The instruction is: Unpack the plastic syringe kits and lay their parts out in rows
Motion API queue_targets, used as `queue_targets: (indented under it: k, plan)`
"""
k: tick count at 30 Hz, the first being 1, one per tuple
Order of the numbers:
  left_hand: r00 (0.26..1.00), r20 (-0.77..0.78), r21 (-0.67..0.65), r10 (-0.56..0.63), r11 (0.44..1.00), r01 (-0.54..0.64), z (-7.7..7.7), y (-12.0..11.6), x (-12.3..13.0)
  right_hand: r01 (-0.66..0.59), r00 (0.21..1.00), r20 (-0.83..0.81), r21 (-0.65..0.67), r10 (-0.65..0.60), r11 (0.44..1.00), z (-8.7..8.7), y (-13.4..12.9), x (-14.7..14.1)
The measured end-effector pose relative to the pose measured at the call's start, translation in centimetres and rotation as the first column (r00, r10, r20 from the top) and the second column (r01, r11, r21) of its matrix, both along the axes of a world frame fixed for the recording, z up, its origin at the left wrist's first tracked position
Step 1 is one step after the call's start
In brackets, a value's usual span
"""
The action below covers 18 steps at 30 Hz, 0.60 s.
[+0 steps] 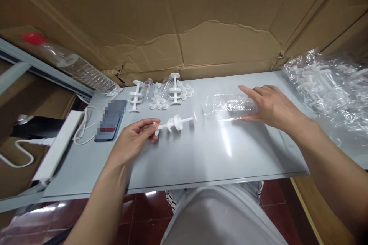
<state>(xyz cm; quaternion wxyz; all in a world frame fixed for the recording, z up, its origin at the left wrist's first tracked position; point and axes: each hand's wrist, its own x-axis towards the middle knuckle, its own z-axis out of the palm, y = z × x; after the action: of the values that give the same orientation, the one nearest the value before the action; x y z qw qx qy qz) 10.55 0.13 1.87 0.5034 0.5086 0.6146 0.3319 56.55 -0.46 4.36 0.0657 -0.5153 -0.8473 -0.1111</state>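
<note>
My left hand (130, 139) pinches one end of a white plastic pump rod (176, 122) with discs along its stem. The rod lies nearly level above the table, its far end pointing right. My right hand (271, 107) is wrapped round a clear ribbed plastic bottle (230, 105), whose near end faces the rod across a small gap. Clear film seems to surround the bottle, but glare blurs its outline. Behind the rod are two more white rod pieces (135, 97), small clear ribbed bottles (148, 89) and several small white caps (158, 104).
A large water bottle (77, 65) with a red cap leans at the left. Near it lie a phone (110, 120), a cable and a white power strip (56, 145). Clear bags of white parts (319, 84) fill the right end. Cardboard (178, 15) walls the back of the grey table (178, 172).
</note>
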Motion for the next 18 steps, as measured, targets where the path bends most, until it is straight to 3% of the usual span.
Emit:
queue_targets:
  k: [6,11,15,18]
  plan:
    - [0.996,-0.011,-0.018,-0.088,0.996,0.087,0.8,-0.1,2.9,0.02,1.0,-0.014,0.024,-0.02,0.999,-2.3,0.7,2.9]
    - [0.99,0.02,-0.053,-0.136,0.989,0.137,0.9,0.0,5.5,-0.018,0.999,-0.03,0.025,0.018,1.0,-3.3,0.5,3.8]
    - [0.989,-0.016,-0.058,-0.149,0.987,0.148,0.1,0.3,5.6,-0.042,0.998,-0.034,0.034,0.044,0.999,-3.6,0.3,3.7]
    - [0.976,-0.176,-0.012,-0.127,0.992,0.127,0.0,0.3,4.8,-0.058,0.998,-0.033,0.03,0.059,0.998,-3.9,0.2,3.6]
